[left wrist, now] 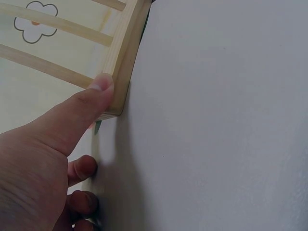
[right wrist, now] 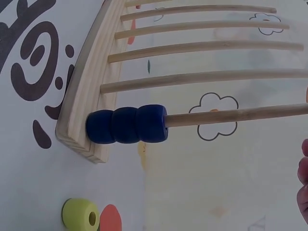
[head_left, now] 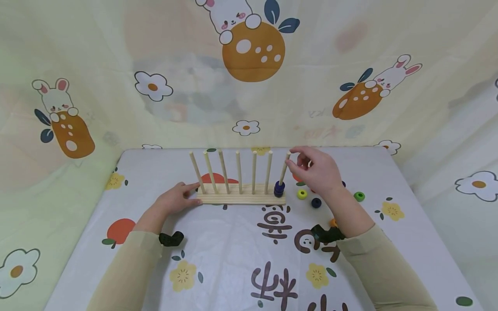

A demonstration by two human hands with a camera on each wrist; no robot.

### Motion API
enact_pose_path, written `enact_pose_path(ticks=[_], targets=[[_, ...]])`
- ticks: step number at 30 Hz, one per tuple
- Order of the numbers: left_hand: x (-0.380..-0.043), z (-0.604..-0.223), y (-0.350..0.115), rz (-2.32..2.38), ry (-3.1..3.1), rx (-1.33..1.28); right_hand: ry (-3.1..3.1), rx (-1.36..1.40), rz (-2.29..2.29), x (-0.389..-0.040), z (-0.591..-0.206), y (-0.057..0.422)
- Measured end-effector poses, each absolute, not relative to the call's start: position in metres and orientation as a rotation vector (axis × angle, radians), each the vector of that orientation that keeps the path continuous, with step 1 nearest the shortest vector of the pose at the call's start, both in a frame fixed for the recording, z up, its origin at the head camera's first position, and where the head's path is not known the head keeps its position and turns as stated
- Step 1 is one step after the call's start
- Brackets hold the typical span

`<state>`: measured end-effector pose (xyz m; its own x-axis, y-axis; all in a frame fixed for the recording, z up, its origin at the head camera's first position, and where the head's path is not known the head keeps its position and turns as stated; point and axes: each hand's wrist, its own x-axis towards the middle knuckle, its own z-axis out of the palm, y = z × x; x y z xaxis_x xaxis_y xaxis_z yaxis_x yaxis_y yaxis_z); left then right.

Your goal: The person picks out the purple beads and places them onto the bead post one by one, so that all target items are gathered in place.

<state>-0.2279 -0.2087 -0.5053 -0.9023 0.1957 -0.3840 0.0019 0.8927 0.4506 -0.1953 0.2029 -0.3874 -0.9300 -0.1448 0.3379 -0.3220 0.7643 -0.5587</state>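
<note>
A wooden peg rack [head_left: 241, 198] stands on the table, with several upright pegs in a row. My left hand [head_left: 175, 201] grips its left end between thumb and index finger; the thumb [left wrist: 102, 86] lies on the base near the corner in the left wrist view. Three dark blue beads [right wrist: 126, 125] are stacked at the bottom of the rightmost peg [head_left: 284, 170]. Around the top of that peg are the thumb and index finger of my right hand [head_left: 319, 168], apart from each other, with no bead between them. The other pegs carry no beads.
Loose beads lie right of the rack: a yellow-green bead [head_left: 301, 194], a dark blue bead [head_left: 316, 202], a green bead [head_left: 359, 196] and an orange bead [head_left: 333, 223] partly hidden by the right wrist. A patterned cloth [head_left: 218, 259] covers the table; a printed curtain [head_left: 186, 125] hangs behind.
</note>
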Motion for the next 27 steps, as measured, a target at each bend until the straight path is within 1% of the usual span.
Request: enact_pose_path(ticks=[10, 27], targets=[[-0.229, -0.508, -0.210, 0.624, 2.640, 0.160, -2.782, 0.341, 0.869, -0.191, -0.389, 0.209], [-0.227, -0.505, -0.207, 0.624, 2.623, 0.146, -2.940, 0.434, 0.636, -0.184, -0.420, 0.245]])
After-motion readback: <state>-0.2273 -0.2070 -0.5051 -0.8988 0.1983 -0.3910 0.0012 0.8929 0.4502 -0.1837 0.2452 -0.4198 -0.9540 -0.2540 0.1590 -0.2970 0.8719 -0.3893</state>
